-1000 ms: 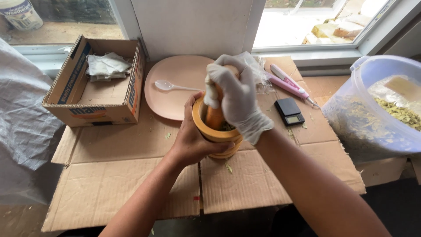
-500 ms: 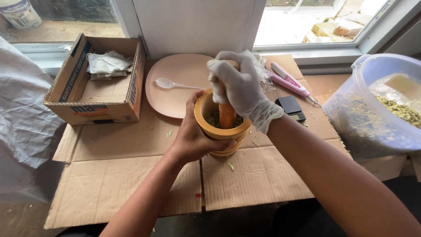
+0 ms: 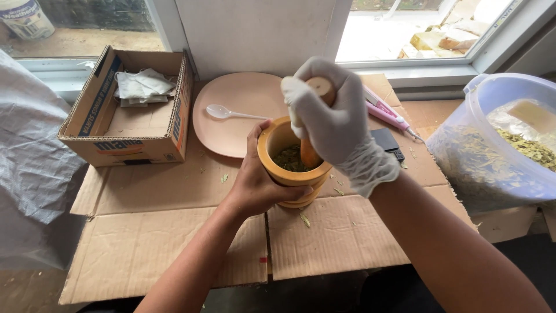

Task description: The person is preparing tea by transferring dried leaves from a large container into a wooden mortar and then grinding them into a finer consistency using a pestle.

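Wooden mortar (image 3: 292, 174) w/ green leaves sits just in front of pink plate (image 3: 234, 113). L hand (image 3: 258, 177) bare, wrapped round mortar; gloved R hand (image 3: 333, 122) fisted on pestle (image 3: 313, 124). Best keep mortar braced, pestle pressing straight down.

Bare left hand (image 3: 255, 182) cupped, gloved right hand (image 3: 333, 124) fisted, forearms converging

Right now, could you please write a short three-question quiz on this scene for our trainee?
1. True or false: the right hand wears a white glove.
2. What does the left hand grip? A) mortar B) spoon C) box
3. Fill in: the white spoon lies on the pink ____.

Key: 1 true; it holds the pestle. 2 A, the mortar, with green leaves inside. 3 plate.
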